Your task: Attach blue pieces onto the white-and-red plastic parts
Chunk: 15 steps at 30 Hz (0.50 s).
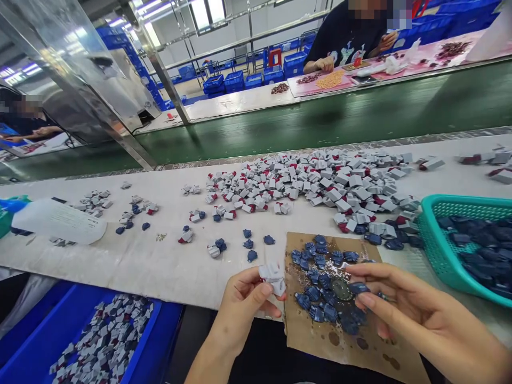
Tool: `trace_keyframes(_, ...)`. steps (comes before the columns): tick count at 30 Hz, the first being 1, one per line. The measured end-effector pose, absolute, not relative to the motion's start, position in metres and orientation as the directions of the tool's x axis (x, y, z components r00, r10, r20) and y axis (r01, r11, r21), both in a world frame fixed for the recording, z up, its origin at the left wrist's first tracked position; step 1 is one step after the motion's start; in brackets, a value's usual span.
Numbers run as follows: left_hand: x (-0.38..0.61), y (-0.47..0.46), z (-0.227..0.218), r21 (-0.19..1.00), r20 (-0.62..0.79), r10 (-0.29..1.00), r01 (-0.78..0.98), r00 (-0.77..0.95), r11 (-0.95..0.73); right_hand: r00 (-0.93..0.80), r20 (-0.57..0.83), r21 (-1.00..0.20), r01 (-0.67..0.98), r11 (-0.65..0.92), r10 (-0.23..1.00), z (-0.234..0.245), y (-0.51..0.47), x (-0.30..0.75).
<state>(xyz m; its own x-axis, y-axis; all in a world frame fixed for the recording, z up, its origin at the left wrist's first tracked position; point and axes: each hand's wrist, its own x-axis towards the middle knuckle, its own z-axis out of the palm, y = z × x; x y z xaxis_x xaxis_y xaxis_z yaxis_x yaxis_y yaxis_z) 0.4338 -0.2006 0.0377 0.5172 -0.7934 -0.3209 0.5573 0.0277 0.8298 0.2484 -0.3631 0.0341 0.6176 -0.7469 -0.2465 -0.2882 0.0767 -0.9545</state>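
Between the thumb and fingers of my left hand [248, 298] is a small light-grey plastic part [272, 277], held just left of a cardboard sheet [320, 346]. My right hand [400, 298] pinches a dark blue plastic piece [359, 288] above that sheet. Several similar blue pieces [313, 293] lie on the wet, stained cardboard beneath, around a round dark green disc [341, 288]. The two held parts are apart from each other. Loose blue pieces [248, 244] sit on the white table left of the sheet.
A heap of grey and dark red parts [296, 178] spreads across the white table [140, 250]. At right stands a green basket [432, 240] of blue pieces. A blue bin [148, 325] of assembled-looking parts is lower left. Beyond a green conveyor [256, 128], a person [348, 37] works.
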Motion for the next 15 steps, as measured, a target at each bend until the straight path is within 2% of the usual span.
trace_keyframes(3,0.424,-0.199,0.035,0.776,-0.35,-0.796,0.629,0.493,0.049,0.76,-0.202,-0.967,-0.256,0.001,-0.618,0.035,-0.367,0.248)
trace_keyframes(6,0.415,-0.2,0.034,0.712,-0.412,-0.749,0.696,0.519,0.091,0.767,-0.119,-0.965,-0.24,-0.109,-0.631,0.032,-0.37,0.245)
trace_keyframes(8,0.411,-0.201,0.033,0.671,-0.463,-0.71,0.734,0.53,0.11,0.781,0.061,-0.897,-0.23,-0.377,-0.622,0.03,-0.373,0.243)
trace_keyframes(10,0.408,-0.202,0.034,0.634,-0.505,-0.703,0.767,0.502,0.092,0.82,0.27,-0.709,-0.185,-0.68,-0.505,0.026,-0.377,0.242)
trace_keyframes(11,0.408,-0.202,0.034,0.623,-0.516,-0.706,0.778,0.485,0.079,0.835,0.313,-0.618,-0.182,-0.765,-0.452,0.023,-0.379,0.242)
trace_keyframes(13,0.409,-0.202,0.033,0.624,-0.519,-0.71,0.779,0.477,0.067,0.872,0.275,-0.537,-0.21,-0.817,-0.405,0.019,-0.382,0.242)
trace_keyframes(15,0.409,-0.202,0.033,0.65,-0.512,-0.699,0.757,0.5,0.065,0.914,0.175,-0.532,-0.226,-0.816,-0.367,0.014,-0.385,0.243)
